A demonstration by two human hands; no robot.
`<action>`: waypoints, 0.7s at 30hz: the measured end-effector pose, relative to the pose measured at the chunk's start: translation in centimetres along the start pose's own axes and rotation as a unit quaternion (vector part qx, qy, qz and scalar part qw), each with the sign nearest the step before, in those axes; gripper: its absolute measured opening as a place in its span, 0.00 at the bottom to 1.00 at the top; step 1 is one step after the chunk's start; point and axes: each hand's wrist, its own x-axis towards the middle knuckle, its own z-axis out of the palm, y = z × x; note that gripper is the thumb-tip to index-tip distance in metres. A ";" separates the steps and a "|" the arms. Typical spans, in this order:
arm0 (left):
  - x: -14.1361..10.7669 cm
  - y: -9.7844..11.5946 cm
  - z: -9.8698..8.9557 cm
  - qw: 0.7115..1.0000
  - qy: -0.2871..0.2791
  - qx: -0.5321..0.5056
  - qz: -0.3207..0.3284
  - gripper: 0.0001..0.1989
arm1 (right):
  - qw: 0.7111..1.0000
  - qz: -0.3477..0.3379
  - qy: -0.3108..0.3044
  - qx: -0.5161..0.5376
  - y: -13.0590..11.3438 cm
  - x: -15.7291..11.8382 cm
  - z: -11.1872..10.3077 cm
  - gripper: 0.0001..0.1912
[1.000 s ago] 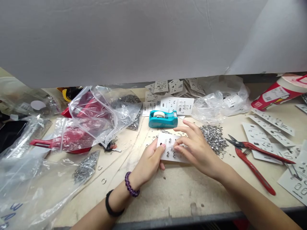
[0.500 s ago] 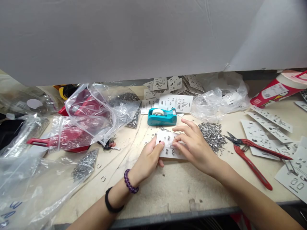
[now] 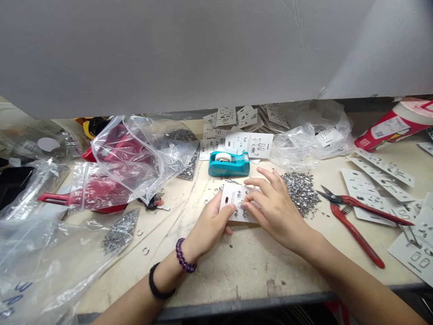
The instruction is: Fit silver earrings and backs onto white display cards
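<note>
My left hand [image 3: 213, 220] grips the left end of a white card [image 3: 233, 193], thumb on its face and fingers underneath. Small metal studs sit on the card. Over the card's right part is my right hand [image 3: 274, 205], thumb and index finger pinched at a stud, the other fingers loosely spread; whatever is between the fingertips is too small to make out. A pile of small silver pieces [image 3: 302, 192] lies just beyond my right hand. Behind the card stands a teal tape dispenser [image 3: 229, 166].
Red-handled pliers [image 3: 358, 225] and several studded cards [image 3: 363, 194] lie at right, near a red cup [image 3: 385, 128]. Clear bags [image 3: 145, 158] with metal pieces and a red scoop [image 3: 91, 194] fill the left. More cards [image 3: 248, 144] stand behind the dispenser.
The card has tilted slightly, and my left thumb has shifted a little to the right on it. My right hand stays nearly in place over the card.
</note>
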 end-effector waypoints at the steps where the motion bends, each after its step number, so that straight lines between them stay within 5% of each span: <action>1: 0.0 0.0 0.0 1.000 0.001 0.009 0.004 0.15 | 1.000 0.004 0.003 -0.002 -0.1 0.0 0.0 0.09; 21: -0.4 -0.3 0.3 0.994 0.075 0.064 0.052 0.16 | 0.997 0.036 0.055 -0.046 -2.1 -0.2 -0.2 0.10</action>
